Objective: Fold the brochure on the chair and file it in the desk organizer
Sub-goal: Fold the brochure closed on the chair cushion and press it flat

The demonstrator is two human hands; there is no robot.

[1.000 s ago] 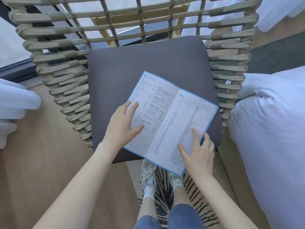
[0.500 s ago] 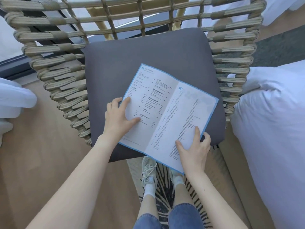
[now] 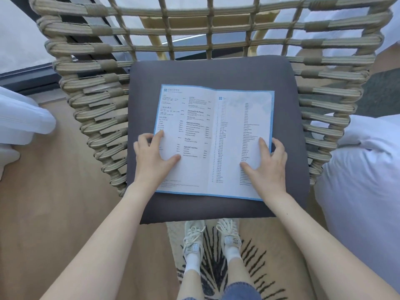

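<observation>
Lying open and flat on the grey cushion (image 3: 216, 72) of the woven chair (image 3: 97, 109), the brochure (image 3: 214, 137) is showing both printed pages, its centre crease running up the middle. The left hand (image 3: 154, 159) is resting on the left page, fingers spread, thumb pressing the paper; the right hand (image 3: 267, 163) is curling its fingers round the right edge, thumb on top, seemingly pinching it. By the look of it, the fold is only being set up, not yet made. No desk organizer is in view, so the filing is all left to do.
</observation>
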